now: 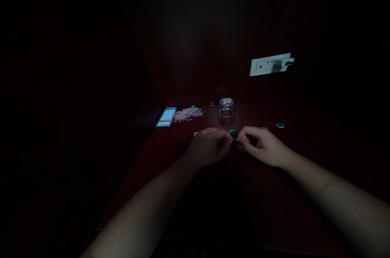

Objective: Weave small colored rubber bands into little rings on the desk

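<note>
My left hand [210, 146] and my right hand [264, 146] meet near the middle of the dark red table, their fingertips pinched close together. A thin greenish band [235, 140] shows between the fingertips, held by both. Just beyond them lies a green ring [232, 132]. Behind the hands stands a clear round jar [226, 109] with a patterned lid. To its left is a loose pile of thin pink, green and bluish bands [190, 114].
A lit phone [167, 117] lies at the table's left edge. One small ring [212, 104] is left of the jar, and a blue ring [280, 125] lies to the right. On the wall is a white socket panel [263, 66] with a plug in it.
</note>
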Demonstrator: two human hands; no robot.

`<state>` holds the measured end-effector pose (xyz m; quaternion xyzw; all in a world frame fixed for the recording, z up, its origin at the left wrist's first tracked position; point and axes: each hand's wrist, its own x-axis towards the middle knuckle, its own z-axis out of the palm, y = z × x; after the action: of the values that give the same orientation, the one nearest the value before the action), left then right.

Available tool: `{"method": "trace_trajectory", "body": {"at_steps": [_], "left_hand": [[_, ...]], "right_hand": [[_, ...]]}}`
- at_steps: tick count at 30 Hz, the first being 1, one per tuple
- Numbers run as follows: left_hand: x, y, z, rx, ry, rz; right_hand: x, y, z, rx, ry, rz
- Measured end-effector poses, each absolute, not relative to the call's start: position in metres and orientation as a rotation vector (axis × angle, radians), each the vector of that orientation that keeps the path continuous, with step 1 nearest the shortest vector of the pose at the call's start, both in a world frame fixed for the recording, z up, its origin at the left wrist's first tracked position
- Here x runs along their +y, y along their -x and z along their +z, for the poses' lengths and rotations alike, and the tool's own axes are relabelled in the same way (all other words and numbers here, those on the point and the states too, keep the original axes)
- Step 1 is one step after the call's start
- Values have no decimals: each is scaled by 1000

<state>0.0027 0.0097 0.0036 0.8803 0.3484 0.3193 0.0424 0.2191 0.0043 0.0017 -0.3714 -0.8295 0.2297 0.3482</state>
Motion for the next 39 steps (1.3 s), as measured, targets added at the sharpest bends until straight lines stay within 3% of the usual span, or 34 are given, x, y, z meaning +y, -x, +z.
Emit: {"method": "trace_trajectory", "body": {"at_steps": [39], "left_hand": [[9, -3, 3, 1060, -2685, 1024]], "right_hand": [[4, -219, 2, -2164, 945, 544]]}}
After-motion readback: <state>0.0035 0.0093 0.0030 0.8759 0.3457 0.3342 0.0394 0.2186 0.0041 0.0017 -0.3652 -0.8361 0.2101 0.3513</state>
